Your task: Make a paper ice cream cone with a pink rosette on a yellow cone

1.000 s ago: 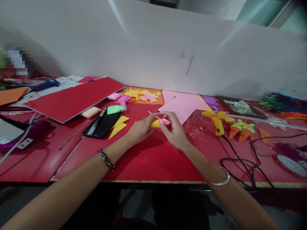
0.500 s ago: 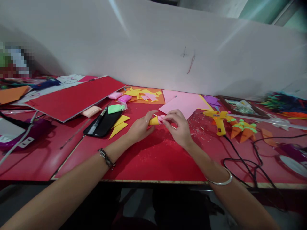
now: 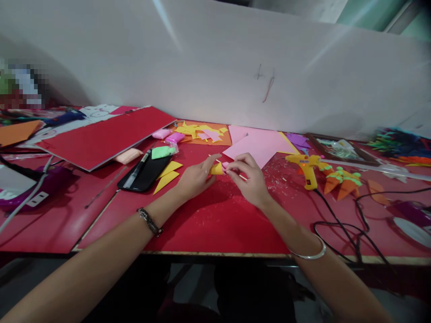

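Observation:
My left hand (image 3: 195, 179) is closed round a small yellow paper cone (image 3: 216, 169), whose wide end faces right. Soft pink clay (image 3: 225, 166) shows at that wide end, pressed by the fingertips of my right hand (image 3: 249, 179). The right fingers are pinched together and partly cover the clay. A thin pale stick (image 3: 213, 158) shows just behind the left fingers, and another stick end (image 3: 243, 177) lies by the right fingers. Yellow paper triangles (image 3: 167, 176) rest left of my left hand.
A black phone (image 3: 148, 177) with a marker on it and packets of green clay (image 3: 163, 152) and pink clay (image 3: 175, 137) lie left. Pink paper (image 3: 259, 146) lies behind the hands. Right are a yellow glue gun (image 3: 308, 170) with its cord and orange paper carrots (image 3: 343, 183).
My right fingertips have shifted slightly over the pink clay at the cone's wide end. The left hand still holds the cone in nearly the same place.

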{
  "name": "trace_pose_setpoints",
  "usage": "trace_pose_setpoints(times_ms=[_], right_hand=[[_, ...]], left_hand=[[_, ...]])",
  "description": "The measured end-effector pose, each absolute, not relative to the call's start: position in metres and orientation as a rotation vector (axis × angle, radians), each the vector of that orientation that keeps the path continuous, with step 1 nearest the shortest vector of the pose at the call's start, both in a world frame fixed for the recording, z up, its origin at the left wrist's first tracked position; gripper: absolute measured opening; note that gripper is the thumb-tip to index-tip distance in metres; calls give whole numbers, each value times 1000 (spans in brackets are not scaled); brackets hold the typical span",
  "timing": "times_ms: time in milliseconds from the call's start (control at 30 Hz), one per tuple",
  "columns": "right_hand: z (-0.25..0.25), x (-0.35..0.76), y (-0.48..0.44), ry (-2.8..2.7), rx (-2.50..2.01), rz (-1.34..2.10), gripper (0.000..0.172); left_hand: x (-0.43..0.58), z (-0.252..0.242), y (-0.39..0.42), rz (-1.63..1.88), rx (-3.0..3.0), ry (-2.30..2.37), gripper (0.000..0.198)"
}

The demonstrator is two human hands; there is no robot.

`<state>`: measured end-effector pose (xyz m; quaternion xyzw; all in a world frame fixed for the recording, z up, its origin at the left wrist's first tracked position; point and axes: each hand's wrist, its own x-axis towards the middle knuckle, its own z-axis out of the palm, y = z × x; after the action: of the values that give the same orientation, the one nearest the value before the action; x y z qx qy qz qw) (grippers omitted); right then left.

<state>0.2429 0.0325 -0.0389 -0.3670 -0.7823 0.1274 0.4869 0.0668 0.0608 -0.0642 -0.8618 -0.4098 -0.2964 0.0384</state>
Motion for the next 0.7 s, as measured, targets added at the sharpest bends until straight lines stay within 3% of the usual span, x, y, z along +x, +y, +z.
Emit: trace_pose_setpoints(times_ms=[133,267,433,567,700], right_hand=[[-39,243,32,-1912,-885,332,9],[-39,242,30,-1867,-854,428,12],[-44,240,30,-1855,-835,663,52],[-50,239,34,-1951,-822,714,37],[-51,237,35,-1941,-842,780,27]], left_hand=[[67,-65,61,-891,-2628,-1282,50],[70,-63,59,-1097,-2807,-1331,48],[74,-59,59,-1468,-3077,-1357,30],[76,-55,58,-1707,-3297,-1324,20],[78,-58,56,-1643,-3562,-1233,20]])
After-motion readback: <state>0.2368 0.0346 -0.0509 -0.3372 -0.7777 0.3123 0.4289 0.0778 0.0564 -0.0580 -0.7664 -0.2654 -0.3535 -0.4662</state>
